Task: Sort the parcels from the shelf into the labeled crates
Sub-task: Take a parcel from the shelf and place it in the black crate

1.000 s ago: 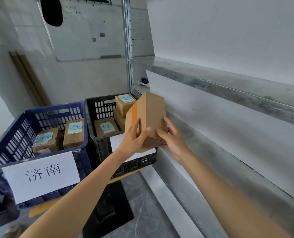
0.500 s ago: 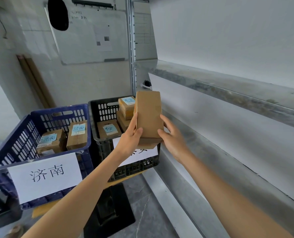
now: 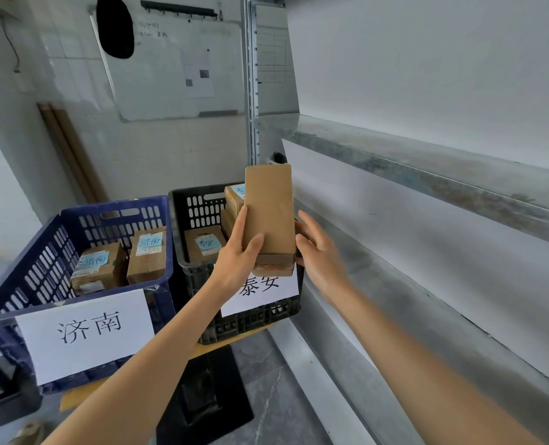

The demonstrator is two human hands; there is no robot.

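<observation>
Turned upright since a second ago, the plain brown cardboard parcel (image 3: 270,210) shows its smooth, flat broad face above the near right corner of the black slotted plastic crate (image 3: 199,200) labeled 泰安. The left hand (image 3: 234,264) grips its left edge, thumb across the front. The right hand (image 3: 321,255), fingers spread, touches the right edge. Open air separates parcel and scuffed galvanized shelf (image 3: 427,175).

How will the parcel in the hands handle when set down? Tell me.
Probably stiff: the parcel shows flat faces and crisp edges. Likely light: the left hand pinches it upright, with the right hand only alongside. Tall and narrow, it may tip if stood on end.
</observation>
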